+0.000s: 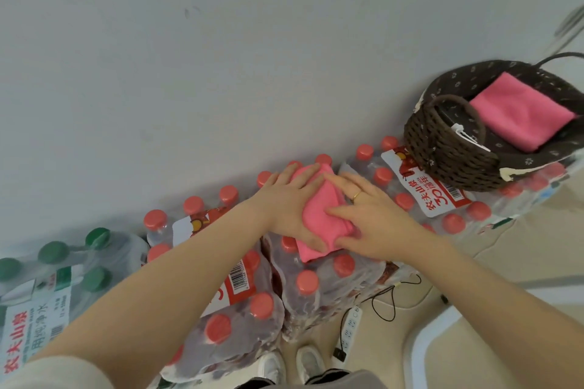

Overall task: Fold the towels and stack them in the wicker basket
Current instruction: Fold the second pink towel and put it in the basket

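Head view: both hands rest on a pink towel point(319, 218) that lies folded small on top of shrink-wrapped packs of red-capped bottles point(303, 281) set against the wall. The left hand point(289, 202) lies flat on the towel's left side, fingers extended and close together, thumb along the near edge. The right hand point(368, 215), wearing a ring point(356, 196), covers the right side, fingers extended and pressing down, thumb near the towel's lower corner. Neither hand is curled around the cloth. The basket point(448, 148) stands to the right on another bottle pack, well apart from the hands, with one folded pink towel point(521, 114) already inside. Risks from here: the caps form an uneven bed, so the fold may slacken once pressure is released; a one-sided lift could let the layers fall open; the basket sits on rounded caps and may rock when loaded.
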Action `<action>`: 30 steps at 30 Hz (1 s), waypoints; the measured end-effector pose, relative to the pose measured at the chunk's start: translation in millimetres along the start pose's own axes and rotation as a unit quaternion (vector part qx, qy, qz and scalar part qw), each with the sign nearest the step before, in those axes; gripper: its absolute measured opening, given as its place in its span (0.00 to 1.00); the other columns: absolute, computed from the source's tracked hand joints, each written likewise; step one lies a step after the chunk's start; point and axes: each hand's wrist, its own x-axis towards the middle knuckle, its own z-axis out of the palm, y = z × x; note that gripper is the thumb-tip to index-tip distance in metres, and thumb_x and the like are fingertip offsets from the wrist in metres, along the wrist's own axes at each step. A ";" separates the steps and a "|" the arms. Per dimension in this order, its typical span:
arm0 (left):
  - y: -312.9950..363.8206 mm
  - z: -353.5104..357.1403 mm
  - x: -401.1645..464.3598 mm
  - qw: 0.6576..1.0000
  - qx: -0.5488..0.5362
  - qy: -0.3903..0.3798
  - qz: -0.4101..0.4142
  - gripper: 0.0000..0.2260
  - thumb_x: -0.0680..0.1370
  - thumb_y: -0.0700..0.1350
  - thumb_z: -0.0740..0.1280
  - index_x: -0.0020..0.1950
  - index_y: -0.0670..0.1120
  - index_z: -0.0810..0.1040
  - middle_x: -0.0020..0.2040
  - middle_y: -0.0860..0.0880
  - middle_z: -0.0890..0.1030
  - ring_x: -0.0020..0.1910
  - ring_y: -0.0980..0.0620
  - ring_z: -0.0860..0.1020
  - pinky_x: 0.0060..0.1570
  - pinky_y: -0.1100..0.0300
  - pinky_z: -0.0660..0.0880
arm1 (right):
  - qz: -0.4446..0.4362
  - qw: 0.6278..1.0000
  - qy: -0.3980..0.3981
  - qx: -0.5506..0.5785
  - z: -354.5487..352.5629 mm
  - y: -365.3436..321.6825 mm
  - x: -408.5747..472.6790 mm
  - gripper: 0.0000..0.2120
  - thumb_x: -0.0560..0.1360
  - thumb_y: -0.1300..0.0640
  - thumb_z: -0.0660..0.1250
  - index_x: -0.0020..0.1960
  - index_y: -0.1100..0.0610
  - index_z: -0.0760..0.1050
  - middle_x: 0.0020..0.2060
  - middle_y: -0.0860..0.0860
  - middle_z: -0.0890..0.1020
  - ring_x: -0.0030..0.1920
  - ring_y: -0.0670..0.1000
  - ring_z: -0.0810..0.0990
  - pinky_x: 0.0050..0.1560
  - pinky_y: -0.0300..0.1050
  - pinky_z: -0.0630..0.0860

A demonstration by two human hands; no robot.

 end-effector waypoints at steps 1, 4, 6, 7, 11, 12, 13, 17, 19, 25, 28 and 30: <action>1.0 -2.2 1.0 1.000 -0.002 -0.005 -0.003 0.56 0.61 0.69 0.70 0.75 0.53 0.38 0.77 0.53 0.38 0.75 0.44 0.38 0.73 0.43 0.44 | -0.016 0.999 0.023 -0.026 0.1 -10.3 3.1 0.17 0.66 0.43 0.64 0.47 0.51 0.81 0.68 0.55 0.70 0.67 0.58 0.69 0.63 0.55 0.71; -5.6 -9.3 3.7 0.998 -0.021 -0.051 0.003 0.58 0.60 0.68 0.71 0.75 0.53 0.36 0.76 0.54 0.36 0.75 0.44 0.37 0.73 0.43 0.43 | -0.050 0.998 0.035 0.012 14.5 -28.3 5.7 0.18 0.69 0.43 0.59 0.47 0.54 0.77 0.54 0.51 0.79 0.53 0.53 0.78 0.53 0.51 0.75; -15.0 -17.3 3.4 0.994 -0.051 -0.094 0.012 0.56 0.61 0.66 0.71 0.75 0.54 0.36 0.76 0.54 0.35 0.75 0.47 0.37 0.74 0.47 0.41 | -0.037 0.999 0.013 0.017 27.8 -29.5 -2.0 0.25 0.69 0.38 0.59 0.56 0.55 0.73 0.56 0.51 0.79 0.56 0.52 0.78 0.60 0.46 0.73; -20.3 -21.0 3.1 0.991 -0.075 -0.109 0.019 0.53 0.64 0.64 0.71 0.75 0.53 0.38 0.76 0.54 0.36 0.75 0.49 0.37 0.73 0.49 0.41 | -0.023 1.000 0.015 -0.010 35.1 -26.2 -7.3 0.29 0.68 0.35 0.59 0.60 0.54 0.71 0.60 0.51 0.78 0.60 0.51 0.77 0.63 0.45 0.69; -28.1 -30.4 0.1 0.950 -0.293 -0.104 0.040 0.41 0.63 0.46 0.59 0.76 0.51 0.52 0.77 0.54 0.45 0.75 0.55 0.43 0.67 0.69 0.50 | 0.015 0.993 0.091 -0.072 46.1 -23.8 -13.7 0.26 0.68 0.38 0.59 0.59 0.55 0.72 0.60 0.53 0.79 0.59 0.51 0.79 0.62 0.47 0.72; -28.8 -30.3 -2.3 0.945 -0.309 -0.093 0.042 0.42 0.60 0.43 0.58 0.75 0.50 0.54 0.77 0.54 0.48 0.75 0.55 0.45 0.63 0.73 0.53 | 0.017 0.989 0.121 -0.082 46.7 -23.8 -12.5 0.22 0.69 0.43 0.60 0.55 0.56 0.75 0.55 0.53 0.82 0.55 0.51 0.81 0.59 0.46 0.73; -30.2 -29.4 -3.8 0.950 -0.295 -0.086 0.049 0.42 0.59 0.41 0.58 0.75 0.49 0.55 0.77 0.53 0.49 0.75 0.55 0.47 0.63 0.73 0.53 | 0.023 0.986 0.145 -0.083 45.4 -23.7 -11.0 0.19 0.68 0.48 0.61 0.52 0.57 0.76 0.51 0.53 0.83 0.50 0.51 0.83 0.55 0.45 0.72; -32.6 -27.8 1.0 0.973 -0.215 -0.024 0.080 0.38 0.62 0.44 0.64 0.73 0.47 0.61 0.73 0.50 0.61 0.71 0.52 0.62 0.67 0.65 0.57 | 0.198 0.936 0.245 0.153 20.4 -20.0 -6.0 0.13 0.68 0.58 0.63 0.52 0.58 0.75 0.33 0.47 0.78 0.31 0.43 0.76 0.32 0.39 0.71; -25.9 -33.5 4.4 0.950 -0.301 0.041 0.066 0.25 0.67 0.44 0.70 0.64 0.50 0.70 0.63 0.51 0.74 0.60 0.51 0.74 0.60 0.59 0.71 | 0.271 0.864 0.302 0.299 4.5 -10.8 -6.7 0.12 0.69 0.59 0.61 0.52 0.56 0.72 0.34 0.48 0.76 0.32 0.39 0.73 0.34 0.36 0.71; 42.0 -86.7 40.6 0.750 -0.618 0.217 0.092 0.08 0.75 0.39 0.66 0.49 0.51 0.74 0.45 0.53 0.79 0.40 0.62 0.79 0.41 0.69 0.76 | 0.247 0.743 0.388 0.486 -64.4 29.6 -31.8 0.18 0.70 0.53 0.62 0.59 0.49 0.65 0.53 0.41 0.73 0.48 0.30 0.74 0.49 0.30 0.72; 80.8 -117.5 72.5 0.759 -0.590 0.241 0.132 0.06 0.76 0.43 0.66 0.50 0.51 0.73 0.47 0.54 0.78 0.44 0.60 0.77 0.48 0.67 0.75 | 0.293 0.773 0.421 0.374 -102.6 60.7 -47.4 0.29 0.71 0.53 0.70 0.68 0.52 0.62 0.59 0.43 0.72 0.56 0.39 0.74 0.56 0.36 0.74; 105.1 -137.2 95.3 0.774 -0.566 0.246 0.141 0.07 0.78 0.42 0.63 0.55 0.48 0.73 0.47 0.55 0.77 0.45 0.61 0.75 0.47 0.70 0.74 | 0.322 0.764 0.438 0.347 -125.9 85.1 -56.3 0.29 0.71 0.53 0.70 0.69 0.52 0.62 0.61 0.45 0.72 0.59 0.44 0.73 0.60 0.43 0.72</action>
